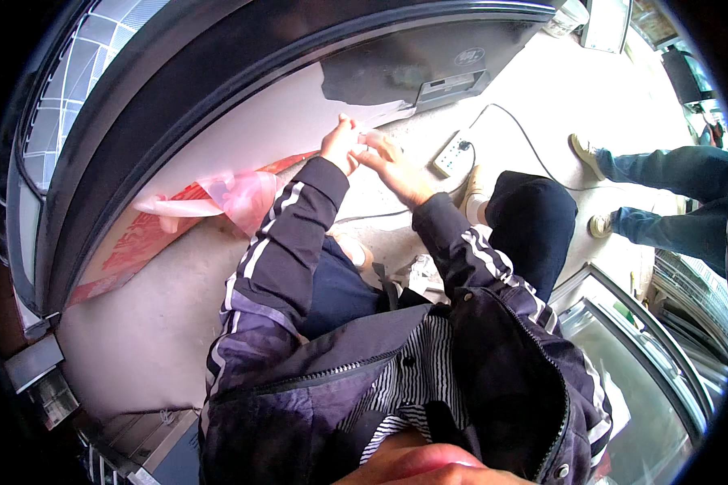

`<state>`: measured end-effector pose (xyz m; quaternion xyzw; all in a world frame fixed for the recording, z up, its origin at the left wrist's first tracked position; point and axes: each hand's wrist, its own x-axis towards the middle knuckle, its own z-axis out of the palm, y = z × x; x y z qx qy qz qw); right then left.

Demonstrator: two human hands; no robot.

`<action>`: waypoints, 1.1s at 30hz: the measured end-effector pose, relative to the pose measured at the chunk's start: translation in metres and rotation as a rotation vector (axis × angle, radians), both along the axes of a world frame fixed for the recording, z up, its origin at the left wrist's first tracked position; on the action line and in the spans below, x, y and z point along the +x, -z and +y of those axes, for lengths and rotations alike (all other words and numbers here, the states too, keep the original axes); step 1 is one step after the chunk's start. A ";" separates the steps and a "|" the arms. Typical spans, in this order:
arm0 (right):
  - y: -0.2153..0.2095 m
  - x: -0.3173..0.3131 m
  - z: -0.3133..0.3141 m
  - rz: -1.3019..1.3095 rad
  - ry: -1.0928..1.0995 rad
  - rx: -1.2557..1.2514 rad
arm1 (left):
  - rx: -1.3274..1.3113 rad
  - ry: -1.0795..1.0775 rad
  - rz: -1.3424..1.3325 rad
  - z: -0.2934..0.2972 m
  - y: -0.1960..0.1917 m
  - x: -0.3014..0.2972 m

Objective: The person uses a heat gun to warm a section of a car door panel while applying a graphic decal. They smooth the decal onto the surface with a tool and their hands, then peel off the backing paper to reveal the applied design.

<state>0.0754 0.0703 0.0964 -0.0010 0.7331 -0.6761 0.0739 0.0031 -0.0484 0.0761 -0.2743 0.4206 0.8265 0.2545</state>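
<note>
My left hand (341, 145) and my right hand (394, 167) meet in front of the white side of a large freezer-like cabinet (271, 121). The fingers of both are bent together at the tips; whatever lies between them is too small or pale to make out. Just beyond the hands, a black panel (372, 73) with a vent covers part of that side, its lower edge ragged. Left of my left forearm, crumpled pinkish see-through film (247, 198) hangs loose from the cabinet's lower side, over a red-printed strip (150, 234).
A white power strip (451, 153) with a plugged-in black cable lies on the floor right of my hands. Another person's legs (663, 174) stand farther right. A glass-topped frame (635, 380) leans at the lower right. Grey boxes (150, 440) sit at the lower left.
</note>
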 end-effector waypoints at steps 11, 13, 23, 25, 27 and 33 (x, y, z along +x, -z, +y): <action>0.204 -0.103 0.098 -0.630 0.834 -0.950 | -0.178 0.100 0.078 0.038 0.050 -0.061; 0.217 -0.131 0.099 -0.748 0.794 -0.903 | -0.229 0.175 -0.033 0.051 0.055 -0.057; 0.230 -0.167 0.093 -0.762 0.782 -0.557 | -0.690 0.469 0.131 0.079 0.112 -0.072; 0.231 -0.165 0.090 -0.776 0.770 -0.582 | -0.743 0.445 0.191 0.088 0.132 -0.080; 0.229 -0.159 0.084 -0.800 0.719 -0.604 | -0.788 0.412 0.215 0.091 0.159 -0.086; 0.245 -0.144 0.072 -0.829 0.777 -0.911 | -1.047 0.321 0.244 0.130 0.183 -0.096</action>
